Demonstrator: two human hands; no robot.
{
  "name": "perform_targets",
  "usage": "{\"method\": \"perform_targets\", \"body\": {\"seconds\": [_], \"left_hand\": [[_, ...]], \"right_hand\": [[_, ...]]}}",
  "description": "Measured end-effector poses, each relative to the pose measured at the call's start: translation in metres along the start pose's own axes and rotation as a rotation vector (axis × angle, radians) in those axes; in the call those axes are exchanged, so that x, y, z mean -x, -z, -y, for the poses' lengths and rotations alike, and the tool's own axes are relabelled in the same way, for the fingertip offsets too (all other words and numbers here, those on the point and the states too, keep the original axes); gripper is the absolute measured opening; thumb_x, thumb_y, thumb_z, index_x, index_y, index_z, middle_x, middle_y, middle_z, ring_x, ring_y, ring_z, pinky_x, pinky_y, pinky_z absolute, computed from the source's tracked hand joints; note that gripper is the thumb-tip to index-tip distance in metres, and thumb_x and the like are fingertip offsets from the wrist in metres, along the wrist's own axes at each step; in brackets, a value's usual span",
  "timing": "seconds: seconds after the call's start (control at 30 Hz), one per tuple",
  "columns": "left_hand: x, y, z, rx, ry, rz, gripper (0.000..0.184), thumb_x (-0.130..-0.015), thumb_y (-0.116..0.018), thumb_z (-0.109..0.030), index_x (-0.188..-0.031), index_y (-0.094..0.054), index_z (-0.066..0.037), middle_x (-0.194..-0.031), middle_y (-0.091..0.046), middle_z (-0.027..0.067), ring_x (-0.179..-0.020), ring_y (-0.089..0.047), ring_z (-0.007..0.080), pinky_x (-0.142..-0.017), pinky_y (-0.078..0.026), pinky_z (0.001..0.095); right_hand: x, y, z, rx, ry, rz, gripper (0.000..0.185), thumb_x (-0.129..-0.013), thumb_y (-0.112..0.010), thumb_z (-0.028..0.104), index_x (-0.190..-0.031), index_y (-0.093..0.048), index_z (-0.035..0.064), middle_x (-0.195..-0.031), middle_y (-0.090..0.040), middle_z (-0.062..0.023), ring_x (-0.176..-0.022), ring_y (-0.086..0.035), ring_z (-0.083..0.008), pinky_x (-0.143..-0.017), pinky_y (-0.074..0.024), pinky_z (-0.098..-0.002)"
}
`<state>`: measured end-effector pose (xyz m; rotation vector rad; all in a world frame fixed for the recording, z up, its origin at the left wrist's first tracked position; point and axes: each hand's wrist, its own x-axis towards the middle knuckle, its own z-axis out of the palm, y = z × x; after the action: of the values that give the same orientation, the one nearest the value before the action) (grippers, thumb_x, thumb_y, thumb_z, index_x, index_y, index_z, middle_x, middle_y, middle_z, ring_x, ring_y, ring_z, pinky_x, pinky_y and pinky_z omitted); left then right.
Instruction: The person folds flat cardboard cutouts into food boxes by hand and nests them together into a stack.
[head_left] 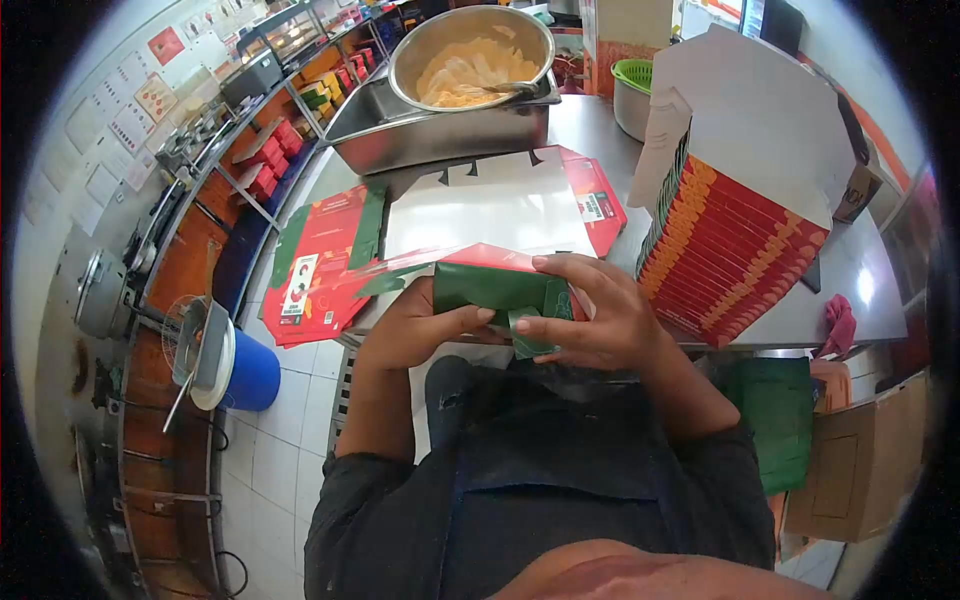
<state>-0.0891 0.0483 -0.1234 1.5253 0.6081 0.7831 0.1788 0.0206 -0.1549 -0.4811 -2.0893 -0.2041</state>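
Between my two hands, at the near edge of the table, is a partly folded green and red cardboard box [485, 288]. My left hand [425, 325] grips its left end, thumb across the green side panel. At the right end, my right hand [600, 315] pinches a small green flap, with fingers over the top edge. Just beyond lie flat, unfolded box blanks [490, 205], white inside up, with red and green printed edges. More red and green blanks [325, 265] stick out on the left. A tall stack of red folded cardboard [735, 250] stands right of my right hand.
A steel bowl [472, 60] of orange-and-white mixture with a utensil rests on a deep steel pan [440, 135] at the back. A green basket [635, 72] sits in a pot behind the stack. A blue bucket [250, 370] stands on the floor left; a brown carton [855, 460] is at right.
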Motion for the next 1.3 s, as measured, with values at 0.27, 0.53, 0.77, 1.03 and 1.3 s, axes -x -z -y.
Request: {"method": "perform_targets", "body": {"seconds": [0.27,0.53,0.77,1.03,1.3], "left_hand": [[-0.003,-0.008,0.007,0.249,-0.007,-0.039,0.043,-0.096,-0.066,-0.003,-0.137,-0.055,0.001,-0.123,-0.068,0.0152,-0.108,-0.071,0.0278,-0.084,-0.066,0.0445],[-0.003,-0.019,0.000,-0.056,-0.021,-0.125,0.036,-0.100,-0.063,-0.007,-0.133,-0.057,0.006,-0.126,-0.067,0.0178,-0.114,-0.069,0.0277,-0.095,-0.062,0.0430],[-0.001,-0.018,0.007,0.303,-0.036,-0.081,0.033,-0.100,-0.064,-0.006,-0.129,-0.058,0.008,-0.126,-0.067,0.0184,-0.112,-0.069,0.0279,-0.096,-0.061,0.0433],[0.002,-0.041,0.002,-0.074,-0.161,-0.214,0.029,-0.103,-0.063,-0.010,-0.128,-0.060,0.004,-0.121,-0.069,0.0146,-0.112,-0.069,0.0235,-0.096,-0.061,0.0394],[0.001,-0.045,0.010,-0.149,-0.165,-0.164,0.027,-0.104,-0.062,-0.011,-0.127,-0.062,0.001,-0.120,-0.070,0.0111,-0.107,-0.068,0.0185,-0.092,-0.058,0.0338]], "right_hand": [[0.005,0.001,0.000,-0.056,-0.049,-0.014,0.051,-0.072,-0.089,0.025,-0.121,-0.078,0.0217,-0.139,-0.056,-0.0273,-0.120,-0.064,-0.0410,-0.096,-0.0539,-0.0466],[0.009,-0.003,-0.002,-0.173,-0.180,-0.085,0.049,-0.073,-0.088,0.016,-0.121,-0.079,0.0224,-0.143,-0.055,-0.0229,-0.121,-0.063,-0.0362,-0.098,-0.0536,-0.0439],[0.012,-0.005,-0.009,-0.120,-0.057,-0.055,0.041,-0.085,-0.082,0.033,-0.123,-0.078,0.0169,-0.146,-0.051,-0.0281,-0.129,-0.058,-0.0404,-0.103,-0.0505,-0.0453],[0.013,-0.014,-0.005,-0.202,-0.127,-0.155,0.042,-0.082,-0.082,0.036,-0.118,-0.080,0.0154,-0.147,-0.051,-0.0279,-0.131,-0.057,-0.0410,-0.104,-0.0500,-0.0464],[0.009,-0.017,0.003,0.075,-0.054,-0.185,0.040,-0.079,-0.083,0.034,-0.116,-0.080,0.0191,-0.138,-0.061,-0.0204,-0.120,-0.059,-0.0390,-0.100,-0.0503,-0.0489]]}}
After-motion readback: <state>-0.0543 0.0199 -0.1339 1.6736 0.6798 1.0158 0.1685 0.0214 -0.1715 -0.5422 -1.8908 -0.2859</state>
